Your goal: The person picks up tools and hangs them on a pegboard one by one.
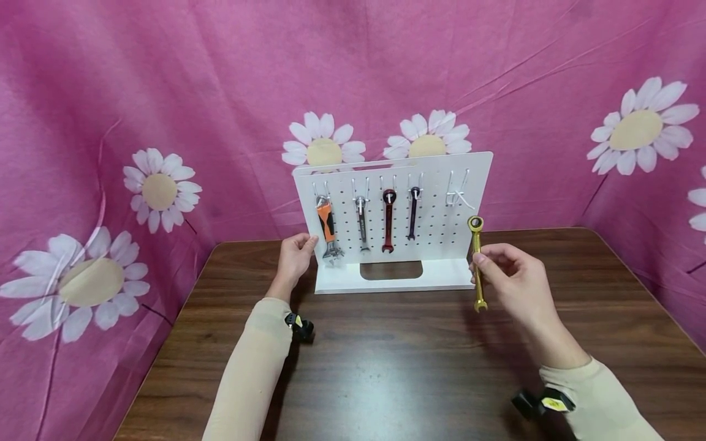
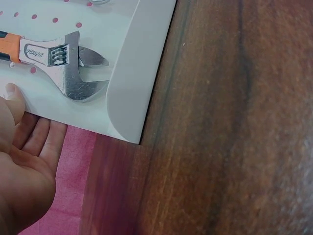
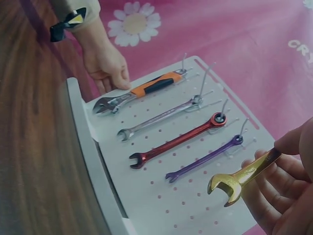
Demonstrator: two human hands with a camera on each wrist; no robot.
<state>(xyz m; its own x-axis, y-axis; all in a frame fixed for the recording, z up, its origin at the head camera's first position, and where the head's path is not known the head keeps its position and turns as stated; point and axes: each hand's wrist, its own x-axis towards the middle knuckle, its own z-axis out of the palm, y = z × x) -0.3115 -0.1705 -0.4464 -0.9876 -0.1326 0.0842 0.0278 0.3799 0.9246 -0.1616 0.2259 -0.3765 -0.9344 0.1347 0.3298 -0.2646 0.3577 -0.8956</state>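
A white pegboard stand (image 1: 441,233) stands upright on the table. My left hand (image 1: 295,260) grips its left edge, thumb on the front and fingers behind, as the left wrist view shows. In my right hand (image 1: 515,282) a gold combination wrench (image 1: 477,263) is pinched upright, ring end up, in front of the board's right side. From hooks hang an orange-and-black adjustable wrench (image 1: 326,223), a silver wrench (image 1: 361,223), a red wrench (image 1: 388,223) and a purple wrench (image 3: 205,157). The rightmost hook (image 1: 456,195) carries nothing.
The brown wooden table (image 1: 380,367) lies under the stand. A pink curtain (image 1: 248,79) printed with white daisies hangs behind and on both sides. The stand's base has an oblong cutout (image 1: 391,270).
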